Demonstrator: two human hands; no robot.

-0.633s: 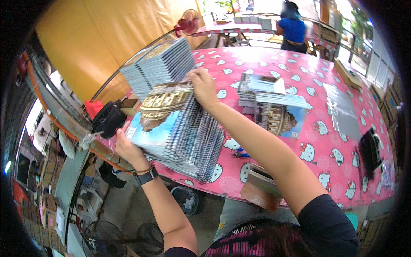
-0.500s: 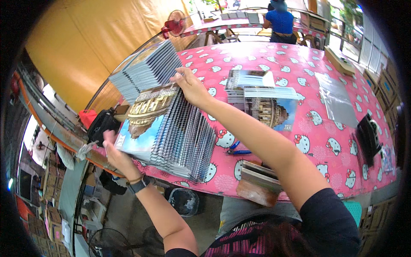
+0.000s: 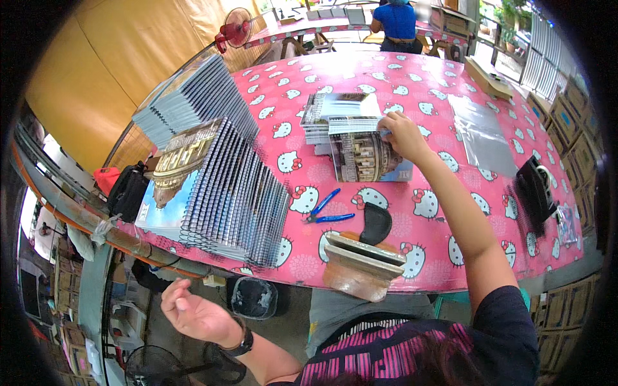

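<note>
From where I steer, at far left, a back stack of spiral-bound notebooks (image 3: 193, 106) stands on the pink patterned counter (image 3: 431, 270). My left hand (image 3: 203, 315) hangs in front of the counter's edge, its fingers loosely curled, apart and holding nothing. Just above it, the tall front stack (image 3: 215, 193) rests near that edge, dark coil spines facing right, its top cover showing a domed stone building against blue sky (upside down from my side). Blue-handled cutters (image 3: 331, 209) lie open right of it. Beyond them sits the smaller notebook pile (image 3: 370, 157), with the same building on its front cover. My right hand (image 3: 404, 136) touches its right end, fingers close together; whether they pinch a notebook I cannot tell.

Half a second ago both hands were at the front stack; now the left has dropped away and the right has crossed to the smaller pile.
</note>
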